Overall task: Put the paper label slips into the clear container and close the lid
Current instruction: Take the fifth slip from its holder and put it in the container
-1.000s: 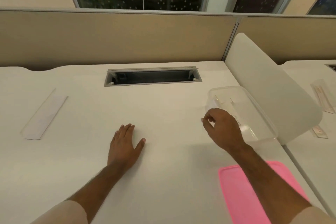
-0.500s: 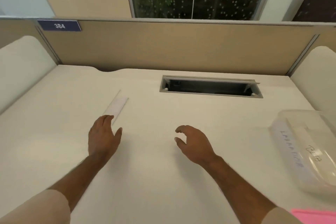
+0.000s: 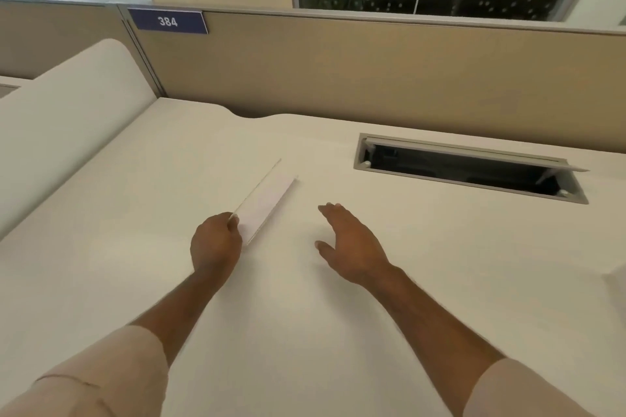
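Note:
A long white paper label slip lies on the white desk, pointing away to the upper right. My left hand pinches its near end, and the slip's left long edge is tilted up off the desk. My right hand hovers open just right of the slip, fingers spread, holding nothing. Only a faint corner of the clear container shows at the right edge of the frame. The pink lid is out of view.
A cable tray opening with a raised flap sits in the desk at the back right. A beige partition with a blue "384" sign runs along the back. A white rounded divider stands at the left.
My view has swung left, so the container has slid almost out of frame. My left hand reached forward and took hold of the slip's near end; my right hand followed toward it.

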Demonstrator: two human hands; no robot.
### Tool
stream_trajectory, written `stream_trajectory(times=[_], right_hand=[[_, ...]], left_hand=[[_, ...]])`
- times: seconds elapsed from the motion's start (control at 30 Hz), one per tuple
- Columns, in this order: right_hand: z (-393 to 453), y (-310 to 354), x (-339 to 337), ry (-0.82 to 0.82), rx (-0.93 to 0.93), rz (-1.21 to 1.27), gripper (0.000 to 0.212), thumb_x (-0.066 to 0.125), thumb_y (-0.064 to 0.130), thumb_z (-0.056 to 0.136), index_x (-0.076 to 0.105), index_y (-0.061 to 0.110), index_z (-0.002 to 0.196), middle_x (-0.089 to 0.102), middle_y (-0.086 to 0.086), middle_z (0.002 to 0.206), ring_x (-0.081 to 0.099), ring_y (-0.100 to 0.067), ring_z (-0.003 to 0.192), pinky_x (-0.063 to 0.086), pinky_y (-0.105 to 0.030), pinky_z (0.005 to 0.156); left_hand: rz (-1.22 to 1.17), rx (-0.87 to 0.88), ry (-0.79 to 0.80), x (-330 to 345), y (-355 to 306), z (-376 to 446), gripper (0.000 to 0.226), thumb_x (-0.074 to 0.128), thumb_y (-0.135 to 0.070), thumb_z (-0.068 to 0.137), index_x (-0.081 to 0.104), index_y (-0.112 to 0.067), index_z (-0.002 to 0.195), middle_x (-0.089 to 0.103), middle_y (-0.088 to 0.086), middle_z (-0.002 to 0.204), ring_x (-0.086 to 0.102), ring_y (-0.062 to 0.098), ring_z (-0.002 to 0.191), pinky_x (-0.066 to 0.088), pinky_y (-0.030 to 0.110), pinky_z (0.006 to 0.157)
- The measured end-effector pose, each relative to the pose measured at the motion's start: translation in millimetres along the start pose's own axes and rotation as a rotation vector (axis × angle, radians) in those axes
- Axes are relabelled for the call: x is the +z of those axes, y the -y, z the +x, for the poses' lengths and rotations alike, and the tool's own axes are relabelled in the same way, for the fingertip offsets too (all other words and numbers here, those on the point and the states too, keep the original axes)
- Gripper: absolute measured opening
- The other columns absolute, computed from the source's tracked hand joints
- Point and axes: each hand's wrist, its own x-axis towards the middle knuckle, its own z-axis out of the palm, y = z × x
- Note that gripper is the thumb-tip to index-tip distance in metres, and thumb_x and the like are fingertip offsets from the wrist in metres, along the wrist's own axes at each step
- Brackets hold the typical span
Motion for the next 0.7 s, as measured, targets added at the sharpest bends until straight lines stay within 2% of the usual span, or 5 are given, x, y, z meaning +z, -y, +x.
stream_trajectory(times=[0.17, 0.27, 0.4, 0.57, 0.7], right_hand=[[6, 1, -3, -0.094, -0.036, -0.037, 0.077, 0.059, 0.033, 0.092, 0.015, 0.025, 0.155, 0.008, 0.007, 0.164, 0.002, -0.011, 0.151, 0.015, -0.028, 0.118], [-2, -3, -10, -0.16, -0.061, -0.118, 0.085, 0.064, 0.031, 0.089, 0.011, 0.025, 0.155, 0.002, 0.005, 0.165, -0.003, -0.015, 0.152, 0.011, -0.032, 0.12], [-31, -14, -14, -0.215, -0.034, -0.218, 0.084, 0.066, 0.031, 0.087, 0.017, 0.025, 0.155, 0.007, 0.002, 0.165, -0.002, -0.02, 0.152, 0.005, -0.036, 0.121], [-86, -28, -13, -0.251, 0.055, -0.205, 0.061, 0.066, 0.027, 0.088, 0.043, 0.023, 0.145, 0.037, -0.003, 0.155, 0.022, -0.025, 0.148, 0.015, -0.038, 0.118], [-129, -28, -12, -0.343, 0.053, -0.171, 0.04, 0.063, 0.016, 0.09, 0.062, 0.025, 0.128, 0.064, 0.001, 0.12, 0.055, -0.025, 0.116, 0.042, -0.04, 0.099]], left_hand=[[-0.04, 0.215, 0.03, -5, -2, -9, 0.035, 0.048, -0.021, 0.097, 0.046, -0.021, 0.062, 0.049, -0.006, 0.057, 0.046, 0.018, 0.059, 0.032, 0.028, 0.051], [-0.131, 0.295, 0.074, -5, -6, -23, 0.019, 0.056, -0.02, 0.096, 0.074, -0.024, 0.09, 0.072, -0.012, 0.087, 0.064, 0.015, 0.085, 0.045, 0.026, 0.073], [-0.193, 0.424, 0.079, -1, -15, -56, 0.018, 0.065, -0.016, 0.091, 0.076, -0.022, 0.104, 0.075, -0.007, 0.108, 0.066, 0.015, 0.103, 0.045, 0.024, 0.09], [-0.305, 0.472, 0.091, 5, -22, -96, 0.019, 0.068, -0.017, 0.089, 0.077, -0.027, 0.102, 0.072, -0.017, 0.103, 0.062, 0.004, 0.1, 0.045, 0.019, 0.084], [-0.449, 0.395, 0.128, 0, -28, -119, 0.022, 0.068, -0.018, 0.089, 0.072, -0.038, 0.096, 0.067, -0.033, 0.095, 0.058, -0.007, 0.1, 0.041, 0.01, 0.072]])
